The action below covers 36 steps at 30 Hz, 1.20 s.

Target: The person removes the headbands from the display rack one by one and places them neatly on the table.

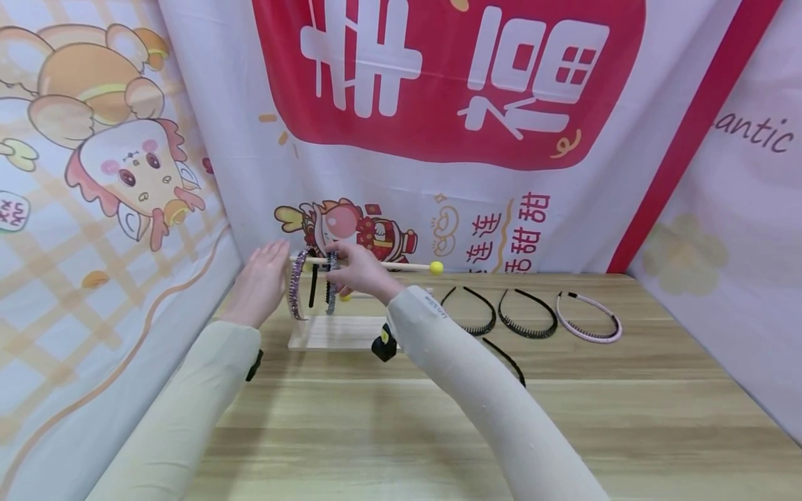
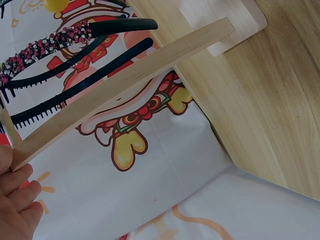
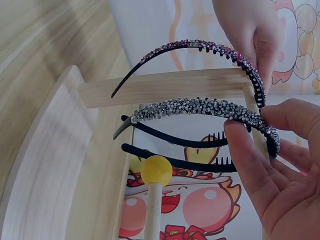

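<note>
A wooden headband stand [image 1: 341, 334] stands towards the back left of the table, with a crosswise rod [image 1: 404, 266] tipped in yellow. My right hand [image 1: 360, 271] pinches a silver glittery headband [image 3: 190, 107] between thumb and fingers, over the rod. Left of it a pink and silver glittery headband [image 1: 296, 289] hangs on the same rod, near the post. The top end of the stand's wooden post [image 2: 125, 80] is held by the fingertips of my left hand [image 1: 260, 285]. Part of that grip lies outside the left wrist view.
On the table to the right lie two black toothed headbands [image 1: 529, 332] and a pale pink one [image 1: 592, 339]. Another black headband [image 1: 507, 358] is partly hidden by my right sleeve. A lower rod ends in a yellow ball [image 3: 156, 171]. Printed cloth [image 1: 438, 153] hangs behind.
</note>
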Tool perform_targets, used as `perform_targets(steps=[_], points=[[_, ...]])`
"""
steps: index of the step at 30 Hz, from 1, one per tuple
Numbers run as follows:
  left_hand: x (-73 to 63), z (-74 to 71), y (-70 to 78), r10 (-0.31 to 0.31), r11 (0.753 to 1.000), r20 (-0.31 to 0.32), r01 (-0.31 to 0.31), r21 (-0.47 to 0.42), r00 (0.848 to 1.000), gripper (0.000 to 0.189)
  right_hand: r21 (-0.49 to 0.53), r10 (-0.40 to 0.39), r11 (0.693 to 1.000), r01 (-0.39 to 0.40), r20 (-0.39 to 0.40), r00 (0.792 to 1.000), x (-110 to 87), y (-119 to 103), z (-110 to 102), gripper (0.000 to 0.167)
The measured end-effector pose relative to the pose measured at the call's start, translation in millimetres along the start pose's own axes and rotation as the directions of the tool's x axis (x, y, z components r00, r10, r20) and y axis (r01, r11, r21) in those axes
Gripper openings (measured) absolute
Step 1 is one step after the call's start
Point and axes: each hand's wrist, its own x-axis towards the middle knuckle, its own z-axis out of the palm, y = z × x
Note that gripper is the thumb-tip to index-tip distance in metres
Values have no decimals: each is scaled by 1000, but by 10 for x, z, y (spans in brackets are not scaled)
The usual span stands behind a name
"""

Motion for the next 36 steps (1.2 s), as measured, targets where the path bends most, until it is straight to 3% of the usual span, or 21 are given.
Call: perform_targets(steps=[15,23,36], points=[[2,-10,29,2,1000,-21,-2,3,1000,37,-1,-104,995,104,-59,993,-158,-176,-211,49],[-1,-13,25,-5,1000,3,5,-6,1000,38,36,-109,993,113,-93,990,-264,-243,-361,46],[-6,-14,25,2,1000,-17,-2,-11,1000,37,34,-113,992,119,-141,984,-418,-243,-646,50]])
